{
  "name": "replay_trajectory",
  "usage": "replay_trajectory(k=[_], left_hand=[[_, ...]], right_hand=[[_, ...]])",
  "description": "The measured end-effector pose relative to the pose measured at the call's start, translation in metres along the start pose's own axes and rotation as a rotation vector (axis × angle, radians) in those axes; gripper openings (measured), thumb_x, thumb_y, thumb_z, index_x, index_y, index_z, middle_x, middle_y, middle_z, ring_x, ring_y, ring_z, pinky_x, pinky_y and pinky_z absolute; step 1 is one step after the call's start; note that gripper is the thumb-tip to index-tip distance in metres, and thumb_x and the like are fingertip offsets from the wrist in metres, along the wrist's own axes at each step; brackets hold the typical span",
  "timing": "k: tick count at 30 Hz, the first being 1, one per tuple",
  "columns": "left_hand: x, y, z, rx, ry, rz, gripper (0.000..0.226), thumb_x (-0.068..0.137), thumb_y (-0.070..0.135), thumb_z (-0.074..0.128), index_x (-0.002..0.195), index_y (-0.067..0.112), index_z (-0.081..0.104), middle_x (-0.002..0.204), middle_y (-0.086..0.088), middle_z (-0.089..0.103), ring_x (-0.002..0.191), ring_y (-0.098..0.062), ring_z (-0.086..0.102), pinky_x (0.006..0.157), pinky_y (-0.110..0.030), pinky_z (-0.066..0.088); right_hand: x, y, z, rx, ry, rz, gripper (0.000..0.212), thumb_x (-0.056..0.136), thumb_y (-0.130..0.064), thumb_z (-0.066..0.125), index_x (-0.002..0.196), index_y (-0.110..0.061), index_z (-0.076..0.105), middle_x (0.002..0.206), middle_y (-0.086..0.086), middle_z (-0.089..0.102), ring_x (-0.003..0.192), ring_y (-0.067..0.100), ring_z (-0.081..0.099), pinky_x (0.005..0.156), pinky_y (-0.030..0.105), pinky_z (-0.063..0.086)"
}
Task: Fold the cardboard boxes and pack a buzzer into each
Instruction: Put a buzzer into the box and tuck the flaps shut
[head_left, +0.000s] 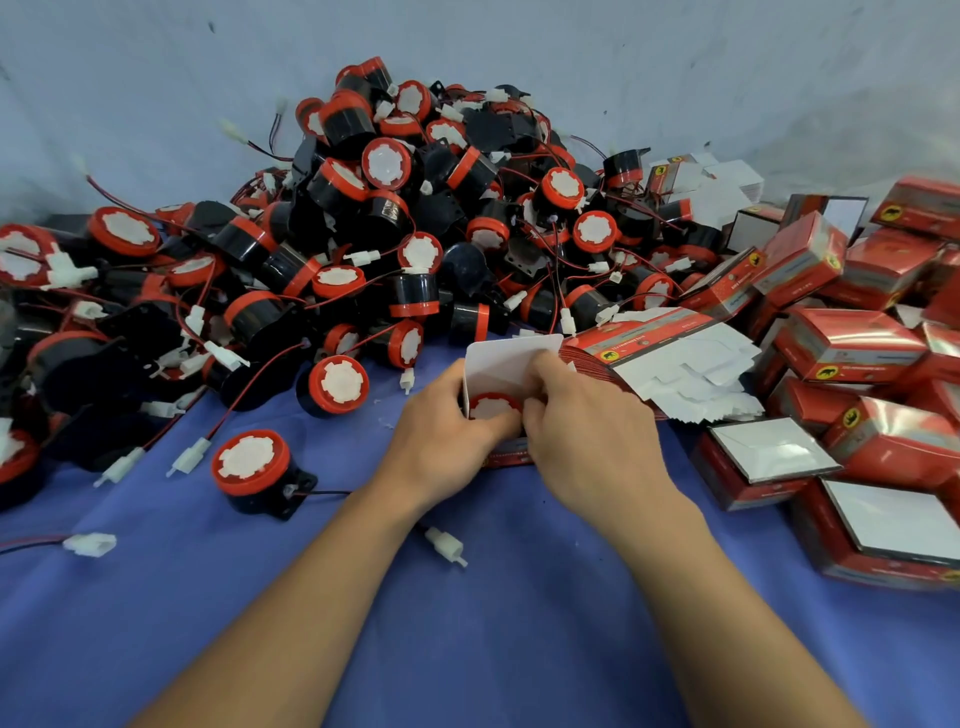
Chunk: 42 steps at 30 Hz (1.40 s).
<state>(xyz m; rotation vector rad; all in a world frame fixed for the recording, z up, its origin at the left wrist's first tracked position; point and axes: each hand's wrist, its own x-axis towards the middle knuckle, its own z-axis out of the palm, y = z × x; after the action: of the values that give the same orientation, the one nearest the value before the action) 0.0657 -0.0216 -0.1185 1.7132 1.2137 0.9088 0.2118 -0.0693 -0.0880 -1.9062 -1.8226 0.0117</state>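
A small red cardboard box (506, 458) stands open on the blue cloth with its white lid flap (498, 358) raised. Inside it sits a buzzer (491, 406), its red rim and white centre showing. My left hand (447, 421) grips the box's left side. My right hand (582, 421) holds the right side, its fingers curled over the box's top edge at the buzzer. A big heap of black and red buzzers (395, 218) with red wires lies behind.
A fan of flat unfolded boxes (670, 358) lies just right of my hands. Folded red boxes (852, 343) pile up at the right, some open-topped (774, 452). A loose buzzer (254, 467) and white connectors (447, 545) lie on the cloth (467, 623) near my left arm.
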Motion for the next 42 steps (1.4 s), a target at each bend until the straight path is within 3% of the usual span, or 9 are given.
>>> replay_trajectory(k=[6, 13, 20, 27, 30, 33, 35, 38, 42], left_hand=[[0.0, -0.001, 0.0, 0.009, 0.01, -0.003, 0.048, 0.071, 0.041, 0.072, 0.118, 0.048, 0.063, 0.107, 0.024, 0.073, 0.097, 0.008, 0.066, 0.082, -0.019, 0.053], [0.003, -0.002, -0.001, 0.028, -0.014, 0.002, 0.048, 0.081, 0.032, 0.079, 0.125, 0.045, 0.063, 0.107, 0.025, 0.073, 0.098, 0.009, 0.066, 0.078, -0.015, 0.049], [0.001, -0.002, 0.0, 0.007, -0.011, 0.014, 0.043, 0.074, 0.04, 0.075, 0.115, 0.051, 0.065, 0.109, 0.03, 0.072, 0.101, 0.01, 0.066, 0.081, -0.015, 0.049], [0.002, -0.003, -0.002, 0.025, -0.014, 0.018, 0.04, 0.085, 0.028, 0.079, 0.108, 0.055, 0.061, 0.104, 0.032, 0.071, 0.096, 0.011, 0.066, 0.073, -0.009, 0.049], [0.002, -0.003, -0.001, 0.014, -0.004, 0.009, 0.037, 0.08, 0.034, 0.078, 0.109, 0.052, 0.064, 0.102, 0.03, 0.072, 0.093, 0.009, 0.066, 0.074, -0.012, 0.05], [0.001, -0.002, 0.0, 0.011, 0.004, 0.001, 0.039, 0.076, 0.04, 0.074, 0.112, 0.051, 0.063, 0.102, 0.031, 0.071, 0.093, 0.011, 0.065, 0.077, -0.017, 0.05], [0.0, -0.002, 0.0, 0.03, 0.008, 0.009, 0.037, 0.078, 0.04, 0.075, 0.109, 0.056, 0.061, 0.102, 0.035, 0.069, 0.093, 0.013, 0.064, 0.074, -0.014, 0.048], [-0.001, 0.0, 0.001, 0.044, 0.01, 0.033, 0.036, 0.08, 0.04, 0.073, 0.105, 0.061, 0.057, 0.104, 0.04, 0.066, 0.095, 0.015, 0.063, 0.071, -0.008, 0.049], [-0.002, 0.003, 0.002, 0.029, 0.018, 0.037, 0.035, 0.075, 0.045, 0.069, 0.102, 0.062, 0.056, 0.1, 0.042, 0.065, 0.092, 0.017, 0.062, 0.067, -0.001, 0.045]], right_hand=[[-0.004, 0.009, -0.009, 0.302, -0.21, 0.024, 0.019, 0.084, -0.016, 0.047, 0.092, -0.032, 0.042, 0.07, -0.011, 0.054, 0.068, 0.008, 0.05, 0.058, 0.033, 0.033], [-0.006, 0.016, -0.019, 0.558, -0.016, 0.167, 0.028, 0.098, -0.011, 0.054, 0.091, -0.038, 0.046, 0.084, -0.003, 0.071, 0.055, 0.014, 0.063, 0.057, 0.028, 0.048], [-0.005, 0.017, -0.011, 0.422, 0.034, 0.201, 0.018, 0.08, -0.019, 0.083, 0.074, -0.028, 0.069, 0.073, -0.008, 0.07, 0.071, 0.007, 0.064, 0.066, 0.026, 0.051], [-0.01, 0.017, -0.024, 0.354, 0.028, 0.017, 0.033, 0.086, -0.005, 0.064, 0.095, -0.031, 0.081, 0.071, -0.02, 0.07, 0.069, -0.004, 0.065, 0.06, 0.004, 0.044], [-0.011, 0.019, -0.032, 0.469, 0.094, 0.023, 0.037, 0.089, -0.006, 0.061, 0.105, -0.038, 0.068, 0.074, -0.022, 0.071, 0.061, 0.001, 0.065, 0.057, 0.011, 0.046], [-0.011, 0.019, -0.033, 0.537, 0.131, 0.065, 0.022, 0.092, -0.015, 0.07, 0.091, -0.034, 0.06, 0.062, -0.01, 0.069, 0.051, 0.012, 0.062, 0.047, 0.016, 0.043], [-0.009, 0.016, -0.033, 0.539, 0.155, 0.082, 0.025, 0.085, -0.018, 0.081, 0.075, -0.035, 0.065, 0.059, -0.008, 0.068, 0.051, 0.009, 0.063, 0.053, 0.02, 0.049], [-0.003, 0.009, -0.033, 0.361, 0.084, 0.03, 0.02, 0.078, -0.02, 0.087, 0.068, -0.031, 0.074, 0.06, -0.014, 0.066, 0.065, 0.005, 0.063, 0.056, 0.017, 0.045], [0.003, -0.006, -0.034, 0.035, -0.076, -0.078, 0.006, 0.085, -0.019, 0.078, 0.08, -0.021, 0.079, 0.07, -0.001, 0.063, 0.073, 0.02, 0.059, 0.063, 0.03, 0.043]])
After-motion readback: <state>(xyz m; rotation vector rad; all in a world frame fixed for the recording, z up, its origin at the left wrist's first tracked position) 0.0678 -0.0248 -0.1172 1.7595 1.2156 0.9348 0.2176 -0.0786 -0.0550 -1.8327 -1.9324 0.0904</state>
